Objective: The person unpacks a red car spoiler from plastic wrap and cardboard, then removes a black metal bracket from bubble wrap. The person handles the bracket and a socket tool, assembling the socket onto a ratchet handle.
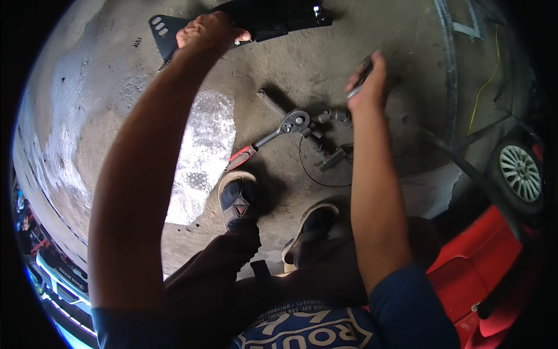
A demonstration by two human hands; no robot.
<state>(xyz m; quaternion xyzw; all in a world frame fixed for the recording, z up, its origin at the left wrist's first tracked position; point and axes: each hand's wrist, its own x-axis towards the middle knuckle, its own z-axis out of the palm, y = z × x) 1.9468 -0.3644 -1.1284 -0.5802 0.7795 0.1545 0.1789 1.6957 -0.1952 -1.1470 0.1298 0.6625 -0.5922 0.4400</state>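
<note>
At the top, my left hand (208,32) is closed over a long black metal part (279,20) lying on the concrete. The part's left end is a flat plate with several oval slots. My left thumb sticks out to the right, next to a small shiny spot. My right hand (370,84) is raised to the right, apart from the part, with its fingers closed on a slim dark metal tool (360,78). The tool's exact kind is hidden. Between my arms, a ratchet wrench (295,121) with a red handle lies on the floor in front of my feet.
Beside the ratchet lie a dark cylindrical piece (337,116), a metal bracket (332,158) and a thin cable (314,177). A shiny silvery patch (203,151) covers the floor at left. A red car body (471,273) and a wheel (519,173) stand at the right; a yellow cord (483,87) lies beyond.
</note>
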